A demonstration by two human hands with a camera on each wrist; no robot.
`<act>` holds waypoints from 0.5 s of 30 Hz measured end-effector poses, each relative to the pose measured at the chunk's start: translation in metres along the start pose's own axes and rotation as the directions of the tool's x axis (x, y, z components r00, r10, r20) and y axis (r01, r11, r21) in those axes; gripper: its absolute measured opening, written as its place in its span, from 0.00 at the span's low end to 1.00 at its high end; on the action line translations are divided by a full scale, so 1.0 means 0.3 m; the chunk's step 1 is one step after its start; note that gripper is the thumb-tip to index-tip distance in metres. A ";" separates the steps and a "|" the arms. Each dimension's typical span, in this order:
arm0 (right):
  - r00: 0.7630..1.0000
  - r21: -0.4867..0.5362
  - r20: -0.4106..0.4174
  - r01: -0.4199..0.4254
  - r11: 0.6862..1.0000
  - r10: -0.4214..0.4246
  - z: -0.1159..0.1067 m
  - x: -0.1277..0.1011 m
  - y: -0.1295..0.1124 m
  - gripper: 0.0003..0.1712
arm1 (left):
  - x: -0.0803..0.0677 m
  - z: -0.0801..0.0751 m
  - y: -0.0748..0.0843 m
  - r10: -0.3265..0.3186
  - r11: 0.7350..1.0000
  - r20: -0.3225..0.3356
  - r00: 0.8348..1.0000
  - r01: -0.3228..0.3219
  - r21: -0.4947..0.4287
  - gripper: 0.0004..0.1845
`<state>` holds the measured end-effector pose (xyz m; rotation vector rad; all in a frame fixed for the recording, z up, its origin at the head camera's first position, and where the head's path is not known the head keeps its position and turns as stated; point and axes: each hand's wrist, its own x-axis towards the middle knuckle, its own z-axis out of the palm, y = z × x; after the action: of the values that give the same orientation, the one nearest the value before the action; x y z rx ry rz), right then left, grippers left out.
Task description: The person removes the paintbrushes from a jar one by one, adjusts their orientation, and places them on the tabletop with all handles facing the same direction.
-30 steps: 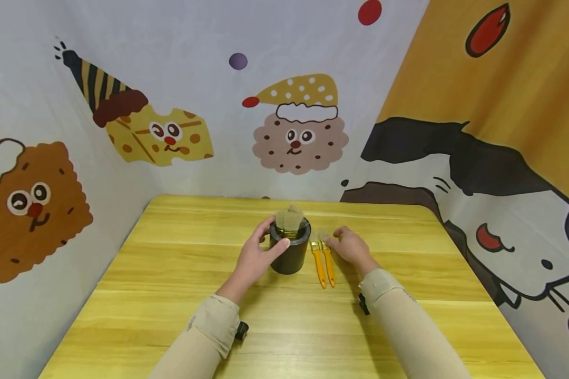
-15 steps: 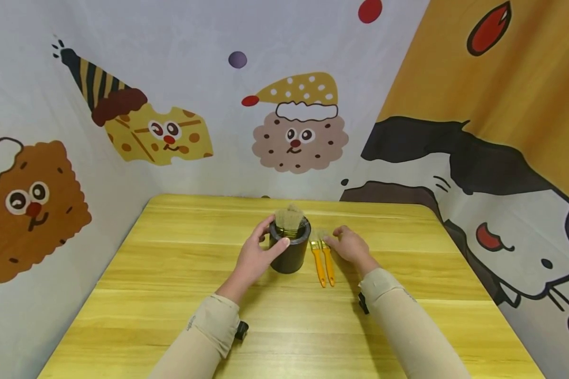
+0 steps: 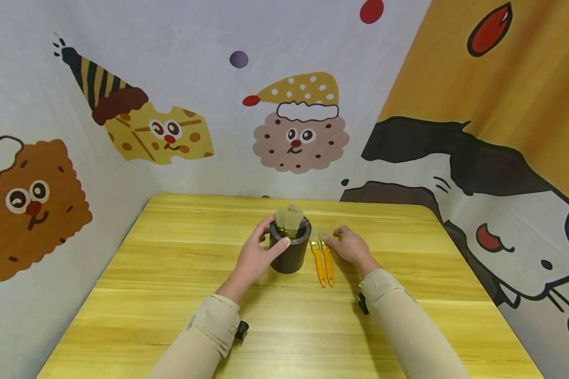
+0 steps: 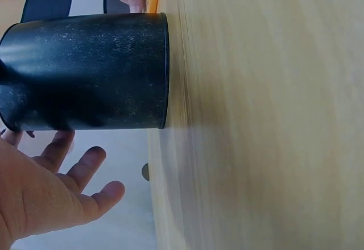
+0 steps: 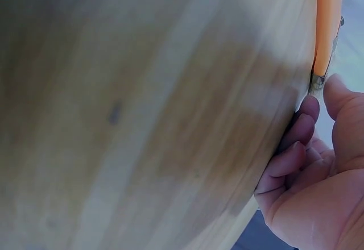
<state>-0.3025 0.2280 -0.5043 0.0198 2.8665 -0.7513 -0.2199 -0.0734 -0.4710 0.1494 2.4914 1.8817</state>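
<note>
A black cylindrical cup [image 3: 288,258] stands upright on the table, and my left hand [image 3: 256,255] holds it near the rim, thumb in front and fingers around the left side. In the left wrist view, the lower fingers [image 4: 85,170] of that hand spread away from the wall. Pale bristles of paintbrushes [image 3: 289,218] stick up out of the cup. To its right lie two paintbrushes with orange handles, a left paintbrush [image 3: 319,263] and a right paintbrush [image 3: 329,263], bristles away from me. My right hand [image 3: 351,246] pinches the right one at its bristle end, other fingers curled.
The wood-grain table [image 3: 180,305] carries the cup and brushes. Behind it hangs a white cloth backdrop [image 3: 189,63] with cartoon figures, and a yellow cartoon cloth [image 3: 422,79] is on the right.
</note>
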 end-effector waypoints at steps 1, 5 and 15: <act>1.000 0.003 0.001 0.001 1.000 -0.001 0.000 0.000 0.000 0.36 | 0.000 0.000 0.000 0.000 1.000 0.000 1.000 0.000 0.000 0.40; 1.000 0.004 -0.002 0.010 1.000 -0.010 0.002 0.002 0.004 0.37 | 0.000 0.000 -0.001 0.002 1.000 -0.001 1.000 -0.002 0.002 0.40; 1.000 0.018 -0.001 0.008 1.000 -0.008 0.002 0.001 0.001 0.40 | 0.002 0.000 -0.004 0.001 1.000 -0.002 1.000 -0.001 0.014 0.40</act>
<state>-0.3026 0.2278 -0.5051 0.0111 2.8620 -0.7789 -0.2207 -0.0736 -0.4721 0.1486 2.5067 1.8659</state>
